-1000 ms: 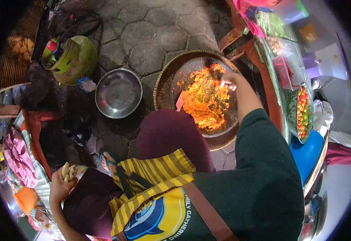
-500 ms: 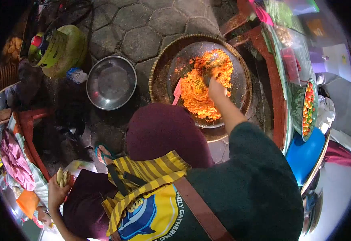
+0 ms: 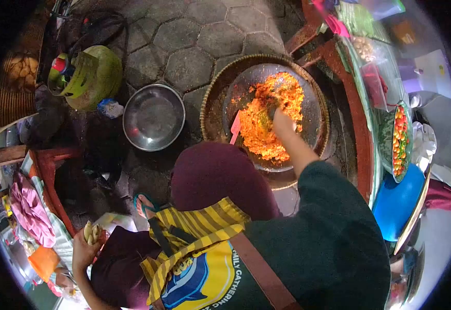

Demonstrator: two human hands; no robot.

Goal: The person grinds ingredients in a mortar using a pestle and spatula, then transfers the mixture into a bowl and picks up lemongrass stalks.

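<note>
My right hand (image 3: pixel 284 124) is closed around a dark pestle (image 3: pixel 272 109), pressed into orange mash (image 3: pixel 260 135) on a wide, dark stone mortar (image 3: pixel 316 116). The pestle's lower end is blurred and partly hidden in the mash. A pink spatula (image 3: pixel 236 124) leans at the mash's left edge. A round woven tray (image 3: pixel 208 93) surrounds the mortar. Far off at the lower left, my left hand (image 3: pixel 83 253) is closed on several pale, finger-shaped pieces (image 3: pixel 92 233), beside my left knee.
A metal basin (image 3: pixel 154 118) stands on the paving left of the mortar, near a green gas cylinder (image 3: pixel 99 77). Along the right runs a red wooden frame (image 3: pixel 357 129), with a tray of red and green chillies (image 3: pixel 400 137) and a blue basin (image 3: pixel 400 204). An orange container (image 3: pixel 43 262) sits lower left.
The whole view has shifted slightly, with things appearing a little lower and to the right. My right hand has moved slightly over the mash with the pestle. My left hand keeps its hold.
</note>
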